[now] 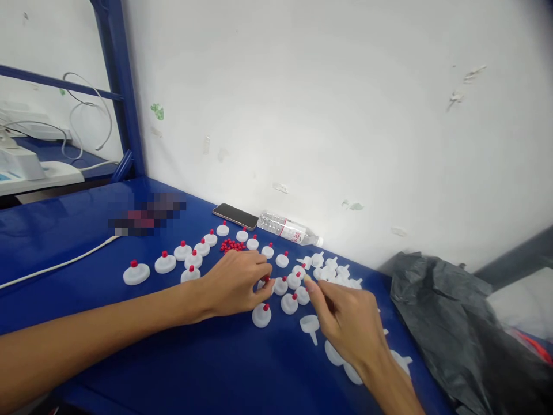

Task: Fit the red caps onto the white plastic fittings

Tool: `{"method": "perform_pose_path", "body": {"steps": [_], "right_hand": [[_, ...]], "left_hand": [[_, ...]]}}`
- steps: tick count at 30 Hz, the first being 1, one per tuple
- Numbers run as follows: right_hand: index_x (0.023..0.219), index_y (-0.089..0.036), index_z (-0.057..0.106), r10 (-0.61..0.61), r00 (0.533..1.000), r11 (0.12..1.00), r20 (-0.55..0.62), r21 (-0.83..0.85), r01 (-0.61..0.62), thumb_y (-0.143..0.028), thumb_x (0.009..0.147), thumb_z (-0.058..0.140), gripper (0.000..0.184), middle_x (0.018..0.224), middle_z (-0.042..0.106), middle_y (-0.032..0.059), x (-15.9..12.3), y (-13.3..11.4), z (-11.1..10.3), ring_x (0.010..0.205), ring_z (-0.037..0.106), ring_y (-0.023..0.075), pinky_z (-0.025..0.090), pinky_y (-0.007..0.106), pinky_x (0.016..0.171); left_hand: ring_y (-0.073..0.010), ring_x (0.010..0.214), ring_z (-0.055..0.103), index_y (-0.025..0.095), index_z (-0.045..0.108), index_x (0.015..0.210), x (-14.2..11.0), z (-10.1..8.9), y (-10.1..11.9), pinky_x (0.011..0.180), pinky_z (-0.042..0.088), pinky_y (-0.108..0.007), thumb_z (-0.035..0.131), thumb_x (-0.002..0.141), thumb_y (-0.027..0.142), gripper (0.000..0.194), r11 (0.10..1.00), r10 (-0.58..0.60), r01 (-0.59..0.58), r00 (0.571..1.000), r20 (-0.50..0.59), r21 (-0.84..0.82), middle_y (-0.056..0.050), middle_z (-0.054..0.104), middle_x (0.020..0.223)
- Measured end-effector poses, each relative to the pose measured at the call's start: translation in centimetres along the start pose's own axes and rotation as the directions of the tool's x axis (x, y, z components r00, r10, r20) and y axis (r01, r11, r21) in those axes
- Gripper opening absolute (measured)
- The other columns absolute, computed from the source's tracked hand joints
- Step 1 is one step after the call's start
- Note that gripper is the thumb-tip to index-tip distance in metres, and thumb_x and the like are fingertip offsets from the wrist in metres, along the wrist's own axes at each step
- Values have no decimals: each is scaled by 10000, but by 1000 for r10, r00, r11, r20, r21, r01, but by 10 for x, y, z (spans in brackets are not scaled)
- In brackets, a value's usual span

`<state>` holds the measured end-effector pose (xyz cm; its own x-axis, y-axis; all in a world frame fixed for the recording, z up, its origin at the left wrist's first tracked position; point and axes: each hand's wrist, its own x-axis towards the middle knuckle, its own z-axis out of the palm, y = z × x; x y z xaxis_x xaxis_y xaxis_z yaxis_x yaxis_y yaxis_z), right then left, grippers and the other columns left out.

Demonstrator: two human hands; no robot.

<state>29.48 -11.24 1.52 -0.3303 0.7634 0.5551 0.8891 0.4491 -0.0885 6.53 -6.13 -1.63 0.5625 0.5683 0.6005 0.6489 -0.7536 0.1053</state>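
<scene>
My left hand (239,282) pinches the small red cap (266,279) on top of a white funnel, which its fingers partly cover. Several white funnels stand mouth-down around it, each with a red cap on its spout, such as one funnel (261,316) just in front. Beyond my left wrist lies a heap of loose red caps (232,246). My right hand (352,323) is closed among the funnels, its thumb beside a capped funnel (302,295); whatever its curled fingers hold is hidden. Near it, an uncapped white funnel (309,324) lies with its spout towards me.
More bare funnels (341,274) cluster at the right, some behind my right arm. A phone (235,216) and a plastic bottle (289,228) lie along the wall. A dark plastic bag (458,328) borders the blue table (207,357). A white cable (56,265) crosses the left side.
</scene>
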Motion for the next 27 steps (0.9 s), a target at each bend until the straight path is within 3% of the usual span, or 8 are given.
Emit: {"method": "perform_pose_path", "body": {"steps": [3, 5, 8, 12, 17, 21, 27], "right_hand": [[594, -233, 583, 7, 989, 996, 145, -94, 6, -526, 996, 457, 514, 434, 551, -41, 1, 2, 3, 397, 520, 125, 275, 275, 485], [638, -252, 632, 5, 970, 990, 241, -140, 29, -574, 957, 518, 468, 425, 565, -33, 0, 4, 4, 418, 563, 152, 288, 276, 488], [676, -268, 667, -19, 943, 986, 332, -149, 72, -642, 888, 596, 437, 431, 580, -26, -2, 7, 5, 430, 581, 169, 296, 278, 481], [671, -265, 664, -51, 920, 979, 389, -162, 123, -648, 843, 657, 420, 453, 599, -30, -3, 5, 7, 454, 595, 180, 302, 285, 486], [627, -235, 610, -58, 906, 972, 419, -181, 146, -544, 883, 661, 404, 482, 617, -21, 0, 0, 3, 447, 590, 169, 308, 276, 472], [627, -224, 577, -78, 933, 991, 353, -71, 109, -439, 927, 610, 371, 516, 639, -31, 1, -2, -1, 439, 582, 132, 323, 257, 488], [688, -229, 572, -120, 949, 992, 291, 12, 122, -429, 971, 529, 349, 513, 631, -45, -1, -5, 0, 437, 583, 126, 323, 253, 502]], "left_hand": [[-161, 659, 571, 191, 602, 701, -2, 2, 2, 496, 276, -285, 581, 924, 306, 251, 1000, -15, 16, 989, 145, -8, 4, 614, 676], [-166, 694, 598, 190, 633, 766, -2, 0, 4, 524, 319, -281, 591, 933, 347, 233, 997, -37, 47, 983, 181, -54, -4, 652, 729], [-184, 753, 625, 182, 649, 859, 0, -5, 3, 588, 390, -299, 532, 949, 267, 170, 995, -84, 91, 983, 164, -36, -30, 682, 816], [-245, 814, 600, 169, 618, 876, 4, -9, -6, 558, 383, -323, 463, 937, 173, 167, 966, -180, 155, 978, 109, 206, -67, 655, 828], [-322, 949, 557, 132, 627, 941, 3, -5, -13, 558, 412, -324, 511, 912, 205, 140, 896, -264, 191, 955, 136, 401, -144, 649, 934], [-322, 920, 556, 119, 646, 900, 0, -1, -14, 555, 438, -330, 531, 893, 197, 139, 891, -280, 196, 947, 156, 410, -160, 650, 906], [-308, 888, 557, 117, 656, 857, -3, 3, -18, 533, 417, -317, 541, 891, 154, 126, 899, -257, 169, 951, 173, 405, -154, 644, 901]]}}
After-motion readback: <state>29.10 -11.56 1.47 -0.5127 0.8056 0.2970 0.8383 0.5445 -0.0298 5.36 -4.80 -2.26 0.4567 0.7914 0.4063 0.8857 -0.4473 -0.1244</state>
